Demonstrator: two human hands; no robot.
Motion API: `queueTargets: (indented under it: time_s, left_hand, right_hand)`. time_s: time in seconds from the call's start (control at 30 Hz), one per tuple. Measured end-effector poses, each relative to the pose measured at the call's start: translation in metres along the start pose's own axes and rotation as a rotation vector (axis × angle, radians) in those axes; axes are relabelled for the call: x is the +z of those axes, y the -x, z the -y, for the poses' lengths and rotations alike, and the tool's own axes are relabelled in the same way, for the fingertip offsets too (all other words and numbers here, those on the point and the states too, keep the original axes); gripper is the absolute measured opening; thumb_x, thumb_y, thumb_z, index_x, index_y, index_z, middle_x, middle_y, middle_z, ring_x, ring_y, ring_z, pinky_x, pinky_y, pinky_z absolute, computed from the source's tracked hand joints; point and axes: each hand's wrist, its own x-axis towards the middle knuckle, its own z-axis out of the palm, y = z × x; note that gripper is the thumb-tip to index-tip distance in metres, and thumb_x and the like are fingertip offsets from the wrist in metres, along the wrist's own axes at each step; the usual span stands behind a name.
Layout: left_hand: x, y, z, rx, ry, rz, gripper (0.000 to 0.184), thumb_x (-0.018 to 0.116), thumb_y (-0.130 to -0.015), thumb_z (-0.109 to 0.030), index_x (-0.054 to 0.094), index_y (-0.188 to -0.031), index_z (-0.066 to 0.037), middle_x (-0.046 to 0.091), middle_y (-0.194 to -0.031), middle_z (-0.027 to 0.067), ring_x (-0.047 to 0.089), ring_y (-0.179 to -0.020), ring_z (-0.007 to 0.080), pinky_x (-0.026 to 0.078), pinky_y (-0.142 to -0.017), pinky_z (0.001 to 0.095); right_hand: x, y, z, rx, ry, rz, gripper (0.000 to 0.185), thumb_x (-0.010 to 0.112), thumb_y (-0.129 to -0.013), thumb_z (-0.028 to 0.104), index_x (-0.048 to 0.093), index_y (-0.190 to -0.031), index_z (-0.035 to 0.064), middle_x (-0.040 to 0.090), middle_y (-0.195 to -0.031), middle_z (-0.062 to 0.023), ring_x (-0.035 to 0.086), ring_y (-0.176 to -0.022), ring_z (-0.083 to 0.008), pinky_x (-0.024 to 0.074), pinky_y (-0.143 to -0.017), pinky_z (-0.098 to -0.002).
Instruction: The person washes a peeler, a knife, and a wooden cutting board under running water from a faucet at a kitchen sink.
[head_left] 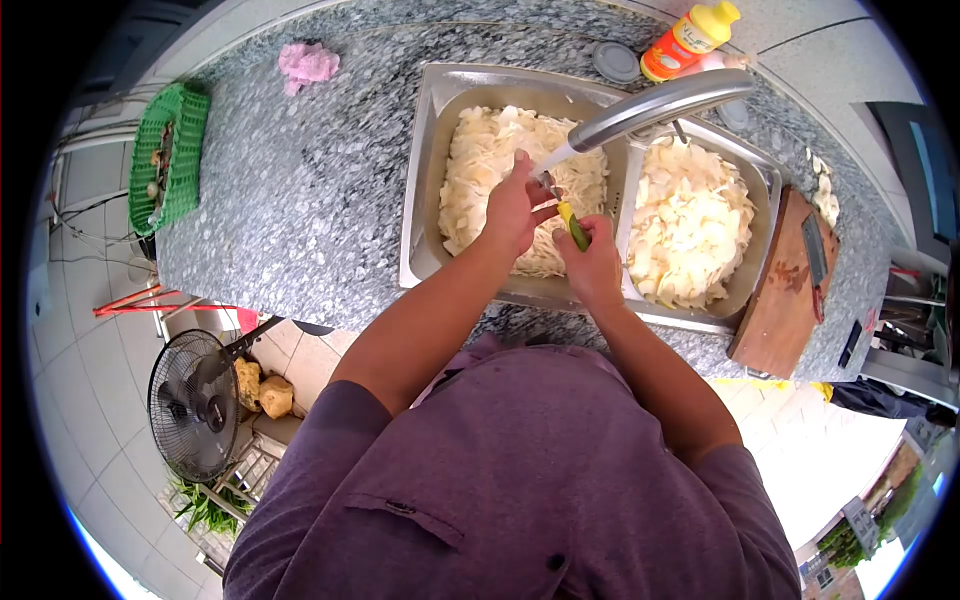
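Stainless steel in the head view: a double sink [412, 230] set into a speckled grey stone surface [300, 190]. With the right hand [594, 262], grips the yellow-green handle of a small tool [569, 217], fingers curled round it, above the left basin [436, 225]. With the left hand [515, 212], reaches to the tool's other end, fingers loosely spread; cannot tell whether touching. Just beside that end, running water [551, 163] from a curved faucet [650, 110]. Below both hands, pale shreds [475, 190] in the left basin; in the right basin [748, 285], pale thin slices [690, 225]. At right, a wooden board [775, 300] bearing a knife [815, 255].
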Motion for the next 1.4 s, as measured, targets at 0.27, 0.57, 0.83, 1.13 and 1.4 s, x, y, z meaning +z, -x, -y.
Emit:
queueTargets:
  time_s: [0.27,0.57,0.83,1.13,1.4]
  left_hand:
    - [-0.011,-0.009,0.003,-0.009,0.018,0.146,0.032,0.040,-0.106,-0.023,0.051,-0.122,0.003,0.067,-0.106,0.0214,0.068,-0.095,0.0330,0.057,-0.089,0.0462]
    - [0.001,0.012,0.003,-0.164,-0.143,0.087,0.039,0.054,-0.103,-0.033,0.051,-0.127,-0.003,0.068,-0.117,0.0171,0.066,-0.102,0.0236,0.054,-0.084,0.0360]
    - [0.017,-0.064,-0.020,-0.002,0.180,0.148,0.032,0.051,-0.104,-0.032,0.061,-0.106,-0.001,0.065,-0.081,0.0135,0.064,-0.068,0.0268,0.051,-0.060,0.0413]
    - [0.043,-0.179,0.008,0.202,-0.831,-0.457,0.038,0.057,-0.095,-0.033,0.070,-0.072,-0.007,0.071,-0.074,0.0149,0.067,-0.066,0.0248,0.049,-0.064,0.0425]
    - [0.027,-0.146,0.028,0.516,-1.380,-0.153,0.015,0.058,-0.094,-0.022,0.064,-0.092,-0.008,0.066,-0.081,0.0124,0.062,-0.067,0.0216,0.051,-0.060,0.0375]
  right_hand:
    - [-0.008,-0.003,-0.016,-0.185,0.083,0.092,0.033,0.065,-0.094,0.034,0.059,-0.107,0.0042,0.068,-0.098,-0.0208,0.066,-0.091,-0.0392,0.0496,-0.078,-0.0483]
    - [0.009,-0.026,0.025,-0.182,-0.048,0.149,0.029,0.059,-0.097,0.033,0.060,-0.106,0.0065,0.070,-0.090,-0.0179,0.068,-0.082,-0.0384,0.0509,-0.072,-0.0481]
    - [0.017,-0.080,0.060,-0.246,-0.258,0.088,0.033,0.059,-0.099,0.028,0.067,-0.116,0.0006,0.072,-0.094,-0.0130,0.069,-0.086,-0.0250,0.0519,-0.077,-0.0363]
    - [-0.041,-0.004,0.114,0.397,-1.029,0.408,0.051,0.065,-0.096,0.034,0.054,-0.127,-0.0052,0.064,-0.115,-0.0156,0.063,-0.099,-0.0203,0.0507,-0.085,-0.0324]
    - [0.017,-0.091,0.045,0.243,-0.378,-0.081,0.064,0.063,-0.094,0.043,0.056,-0.126,-0.0118,0.064,-0.120,-0.0214,0.061,-0.108,-0.0346,0.0480,-0.097,-0.0384]
